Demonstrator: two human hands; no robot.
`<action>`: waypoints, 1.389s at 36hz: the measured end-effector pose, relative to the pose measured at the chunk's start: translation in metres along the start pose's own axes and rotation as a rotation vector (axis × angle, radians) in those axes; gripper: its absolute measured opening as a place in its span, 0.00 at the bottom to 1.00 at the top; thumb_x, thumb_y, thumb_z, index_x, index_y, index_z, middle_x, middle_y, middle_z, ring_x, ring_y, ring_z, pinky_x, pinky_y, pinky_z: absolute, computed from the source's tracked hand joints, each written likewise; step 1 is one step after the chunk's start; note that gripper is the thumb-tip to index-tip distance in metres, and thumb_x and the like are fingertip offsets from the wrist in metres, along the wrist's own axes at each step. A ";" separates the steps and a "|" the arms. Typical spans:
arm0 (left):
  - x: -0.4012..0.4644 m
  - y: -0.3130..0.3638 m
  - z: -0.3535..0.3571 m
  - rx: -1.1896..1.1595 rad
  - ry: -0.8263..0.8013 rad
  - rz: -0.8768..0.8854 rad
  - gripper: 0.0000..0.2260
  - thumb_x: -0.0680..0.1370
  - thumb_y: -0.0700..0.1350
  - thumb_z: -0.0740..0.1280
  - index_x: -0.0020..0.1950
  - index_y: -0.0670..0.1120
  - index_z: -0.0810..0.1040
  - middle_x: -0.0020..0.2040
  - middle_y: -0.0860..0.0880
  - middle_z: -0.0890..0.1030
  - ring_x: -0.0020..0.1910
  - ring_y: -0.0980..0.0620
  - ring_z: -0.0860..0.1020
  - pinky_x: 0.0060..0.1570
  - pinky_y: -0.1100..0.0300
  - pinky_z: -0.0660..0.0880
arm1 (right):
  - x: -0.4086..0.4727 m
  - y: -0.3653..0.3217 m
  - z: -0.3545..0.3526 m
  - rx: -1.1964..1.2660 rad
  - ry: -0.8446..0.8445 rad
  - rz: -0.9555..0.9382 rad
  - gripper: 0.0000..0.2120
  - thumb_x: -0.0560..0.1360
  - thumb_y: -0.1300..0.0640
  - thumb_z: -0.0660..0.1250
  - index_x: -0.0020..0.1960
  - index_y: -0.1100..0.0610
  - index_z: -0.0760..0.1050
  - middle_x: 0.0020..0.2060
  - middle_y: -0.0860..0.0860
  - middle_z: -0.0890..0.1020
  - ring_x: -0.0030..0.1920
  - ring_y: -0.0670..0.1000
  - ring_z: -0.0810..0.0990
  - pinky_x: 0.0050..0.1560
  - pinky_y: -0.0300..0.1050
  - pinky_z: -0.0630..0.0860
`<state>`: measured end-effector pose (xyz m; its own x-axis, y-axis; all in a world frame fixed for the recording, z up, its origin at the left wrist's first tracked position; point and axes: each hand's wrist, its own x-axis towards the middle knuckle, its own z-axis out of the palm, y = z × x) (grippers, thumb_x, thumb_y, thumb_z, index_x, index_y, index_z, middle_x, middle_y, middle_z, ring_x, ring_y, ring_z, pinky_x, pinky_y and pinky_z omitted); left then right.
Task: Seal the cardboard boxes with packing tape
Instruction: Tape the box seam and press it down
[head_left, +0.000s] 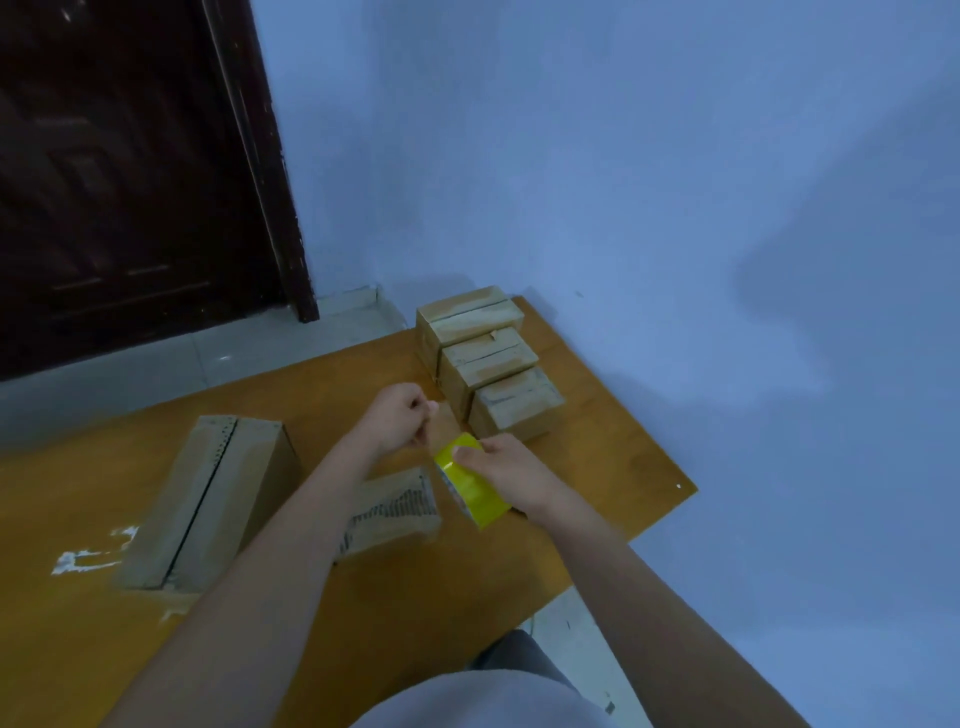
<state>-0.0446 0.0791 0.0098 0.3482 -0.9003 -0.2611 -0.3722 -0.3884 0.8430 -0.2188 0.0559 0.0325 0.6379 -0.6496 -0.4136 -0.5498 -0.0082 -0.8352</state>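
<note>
**Tape roll held above the table**

Head view: the right hand grips a yellow roll of packing tape above the orange wooden table. At its ten o'clock, the left hand is curled, seemingly pinching the tape's end. Three small brown cardboard boxes sit at twelve o'clock; a long cardboard box lies at nine o'clock.

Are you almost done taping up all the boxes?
Partway, it seems. Three small boxes stacked by the wall look closed, with tape-like strips on top. The right hand holds the yellow tape roll; the left hand seems to pull its end. The long box still shows an open seam.
</note>
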 end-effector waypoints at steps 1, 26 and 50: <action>0.001 0.001 0.000 0.001 0.009 0.006 0.13 0.82 0.40 0.60 0.36 0.42 0.68 0.32 0.44 0.76 0.32 0.50 0.76 0.33 0.58 0.75 | 0.000 0.003 0.000 -0.026 0.006 0.028 0.17 0.72 0.44 0.63 0.34 0.56 0.68 0.29 0.54 0.68 0.30 0.53 0.69 0.36 0.48 0.64; 0.014 -0.027 0.016 -0.231 -0.110 -0.173 0.10 0.79 0.37 0.65 0.37 0.41 0.70 0.32 0.44 0.74 0.30 0.50 0.74 0.30 0.61 0.73 | -0.031 0.047 0.021 0.286 0.059 -0.150 0.08 0.80 0.54 0.61 0.44 0.57 0.74 0.33 0.46 0.76 0.34 0.47 0.75 0.37 0.41 0.73; 0.004 -0.076 0.050 0.260 0.162 -0.121 0.08 0.80 0.44 0.63 0.47 0.39 0.74 0.46 0.38 0.77 0.48 0.39 0.75 0.47 0.49 0.72 | -0.006 0.054 0.058 0.016 0.054 0.256 0.13 0.79 0.50 0.59 0.38 0.55 0.67 0.29 0.48 0.67 0.28 0.45 0.67 0.30 0.39 0.64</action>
<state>-0.0576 0.0947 -0.0784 0.5283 -0.8096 -0.2559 -0.5200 -0.5467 0.6563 -0.2213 0.1035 -0.0306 0.4489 -0.6688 -0.5927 -0.6806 0.1739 -0.7117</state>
